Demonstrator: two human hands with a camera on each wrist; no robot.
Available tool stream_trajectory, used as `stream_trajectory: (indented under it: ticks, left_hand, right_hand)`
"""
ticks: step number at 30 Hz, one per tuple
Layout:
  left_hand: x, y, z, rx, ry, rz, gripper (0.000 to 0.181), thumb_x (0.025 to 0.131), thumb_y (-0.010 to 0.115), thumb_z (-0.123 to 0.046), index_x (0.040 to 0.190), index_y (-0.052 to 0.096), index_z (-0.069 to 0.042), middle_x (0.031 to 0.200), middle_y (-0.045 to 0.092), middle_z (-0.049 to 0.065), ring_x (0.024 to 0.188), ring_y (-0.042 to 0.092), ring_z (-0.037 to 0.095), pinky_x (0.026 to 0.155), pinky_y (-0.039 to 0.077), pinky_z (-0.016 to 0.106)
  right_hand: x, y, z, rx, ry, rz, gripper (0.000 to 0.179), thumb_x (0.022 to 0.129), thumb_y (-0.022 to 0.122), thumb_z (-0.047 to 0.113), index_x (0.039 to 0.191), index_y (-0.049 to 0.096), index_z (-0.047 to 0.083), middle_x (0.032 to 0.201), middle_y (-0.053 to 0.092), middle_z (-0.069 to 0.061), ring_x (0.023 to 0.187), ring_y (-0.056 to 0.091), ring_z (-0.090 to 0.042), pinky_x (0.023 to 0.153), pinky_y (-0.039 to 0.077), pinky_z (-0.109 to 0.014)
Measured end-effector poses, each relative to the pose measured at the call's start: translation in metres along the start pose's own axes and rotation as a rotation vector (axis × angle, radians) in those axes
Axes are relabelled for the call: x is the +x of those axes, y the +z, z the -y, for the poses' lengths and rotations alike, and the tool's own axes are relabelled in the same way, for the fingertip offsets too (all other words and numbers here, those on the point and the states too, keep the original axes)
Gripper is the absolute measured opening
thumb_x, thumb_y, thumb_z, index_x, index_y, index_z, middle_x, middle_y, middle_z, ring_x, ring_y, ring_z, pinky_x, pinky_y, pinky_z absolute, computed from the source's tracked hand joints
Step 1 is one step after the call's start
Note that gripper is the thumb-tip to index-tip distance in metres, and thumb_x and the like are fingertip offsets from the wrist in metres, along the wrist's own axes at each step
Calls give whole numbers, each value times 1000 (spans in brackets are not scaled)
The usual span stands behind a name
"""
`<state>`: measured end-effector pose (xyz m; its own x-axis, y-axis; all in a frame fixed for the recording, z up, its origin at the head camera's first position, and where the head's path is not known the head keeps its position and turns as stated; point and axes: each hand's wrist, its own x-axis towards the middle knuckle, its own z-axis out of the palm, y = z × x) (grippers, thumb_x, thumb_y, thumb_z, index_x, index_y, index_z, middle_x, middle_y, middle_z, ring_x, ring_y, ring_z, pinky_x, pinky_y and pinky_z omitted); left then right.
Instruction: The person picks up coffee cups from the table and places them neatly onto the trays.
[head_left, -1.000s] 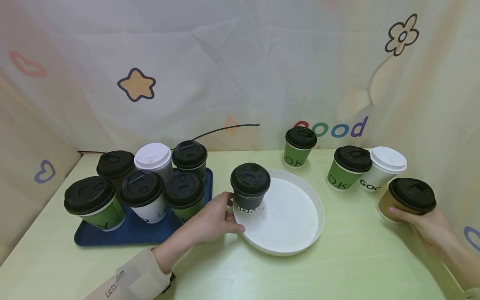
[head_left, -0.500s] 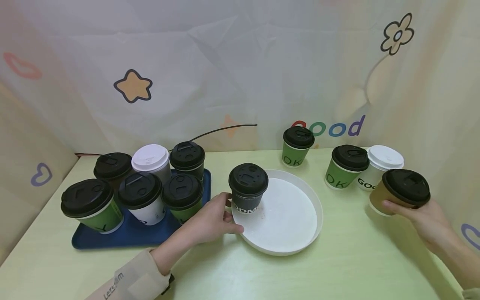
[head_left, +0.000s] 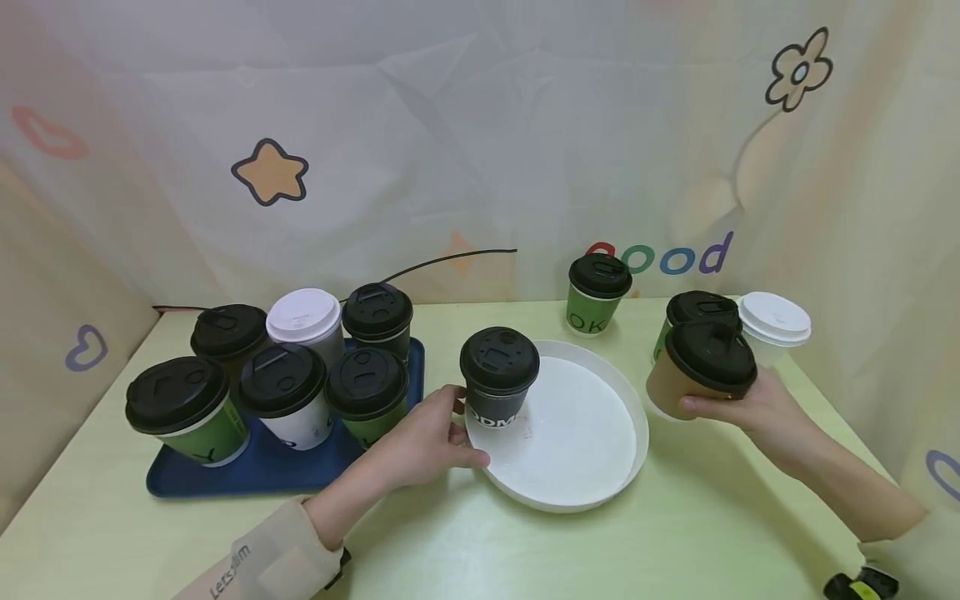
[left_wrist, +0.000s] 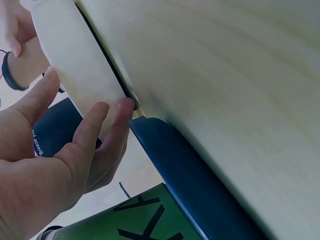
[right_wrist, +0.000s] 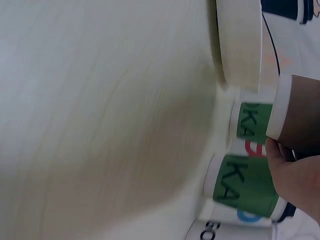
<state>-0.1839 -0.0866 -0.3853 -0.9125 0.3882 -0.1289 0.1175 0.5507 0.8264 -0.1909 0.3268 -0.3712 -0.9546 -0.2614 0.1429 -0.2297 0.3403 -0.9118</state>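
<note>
My left hand [head_left: 431, 442] holds the left edge of a round white tray [head_left: 585, 442], its thumb near the front rim. In the left wrist view its fingertips touch the tray's outer wall [left_wrist: 75, 55]. A dark grey paper coffee cup [head_left: 495, 407] with a black lid stands on the tray's left side. My right hand [head_left: 768, 408] grips a brown paper coffee cup [head_left: 671, 387] with a black lid, tilted, just right of the tray. In the right wrist view the brown cup [right_wrist: 305, 115] is held above the tabletop, its base towards the green cups.
On the left, a blue tray [head_left: 277, 471] bears several lidded cups. A green cup [head_left: 588, 312] stands at the back; another green cup [head_left: 660, 342], partly hidden by the brown one, stands beside a white-lidded cup [head_left: 772, 325]. A printed curtain [head_left: 450, 150] closes off the back.
My right hand has lifted the brown cup and carried it left towards the round tray, in front of the green cup. The left hand has stayed at the tray's edge.
</note>
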Motion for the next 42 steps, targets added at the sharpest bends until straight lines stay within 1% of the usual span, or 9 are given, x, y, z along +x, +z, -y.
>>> stream_trajectory:
  ticks: [6, 12, 16, 20, 24, 28, 31, 37, 42]
  left_hand:
    - [-1, 1, -1, -14, 4, 10, 82, 81, 90, -13, 143, 41, 9, 89, 52, 10, 84, 54, 21, 70, 43, 32]
    - [-1, 0, 0, 4, 5, -1, 82, 81, 90, -14, 144, 41, 8, 96, 53, 10, 89, 56, 22, 74, 44, 33]
    - [0, 0, 1, -7, 2, -1, 82, 81, 90, -13, 143, 42, 8, 93, 53, 10, 88, 56, 22, 73, 44, 33]
    - [0, 0, 2, -10, 12, -2, 81, 81, 90, -13, 142, 42, 9, 91, 53, 10, 86, 55, 22, 72, 44, 34]
    - [0, 0, 2, -13, 14, 1, 81, 81, 90, -12, 142, 41, 9, 84, 53, 8, 83, 54, 20, 70, 43, 33]
    - [1, 0, 1, -13, 10, 5, 80, 81, 90, -12, 142, 41, 9, 81, 53, 8, 82, 55, 20, 70, 43, 32]
    - [1, 0, 0, -8, 2, 1, 81, 81, 90, -12, 142, 42, 8, 85, 54, 8, 84, 55, 20, 71, 44, 33]
    - [2, 1, -1, 8, -19, -15, 80, 80, 91, -13, 141, 43, 8, 98, 55, 10, 86, 55, 21, 76, 46, 35]
    - [1, 1, 0, 4, -14, -16, 80, 79, 91, -12, 140, 44, 8, 100, 55, 11, 88, 57, 21, 74, 46, 35]
  right_hand:
    - [12, 26, 16, -20, 65, 38, 62, 90, 79, 5, 143, 52, 19, 128, 63, 9, 112, 59, -8, 90, 50, -25]
    - [30, 50, 28, -14, 75, 81, 68, 86, 84, 11, 145, 51, 13, 133, 62, 0, 119, 56, -14, 95, 48, -30]
    - [40, 63, 29, -13, 91, 148, 71, 84, 86, 13, 146, 51, 10, 139, 59, -7, 127, 51, -20, 105, 40, -42]
    - [49, 74, 27, -29, 132, 185, 77, 81, 89, 17, 147, 50, 8, 142, 57, -11, 130, 47, -27, 110, 30, -52]
    - [55, 82, 24, -65, 177, 187, 82, 79, 91, 21, 148, 49, 7, 141, 57, -13, 131, 46, -31, 112, 26, -55]
    - [61, 87, 22, -96, 186, 171, 84, 77, 92, 21, 147, 49, 6, 141, 58, -14, 134, 45, -33, 114, 24, -57]
    - [67, 90, 21, -98, 171, 153, 86, 77, 93, 20, 148, 47, 6, 143, 56, -15, 137, 43, -35, 114, 25, -59]
    - [80, 96, 18, -59, 145, 136, 96, 75, 94, 15, 151, 38, 5, 148, 51, -15, 143, 35, -35, 118, 17, -61]
    - [86, 105, 18, -50, 122, 137, 93, 75, 93, 10, 149, 38, 1, 146, 53, -18, 141, 39, -37, 118, 21, -58]
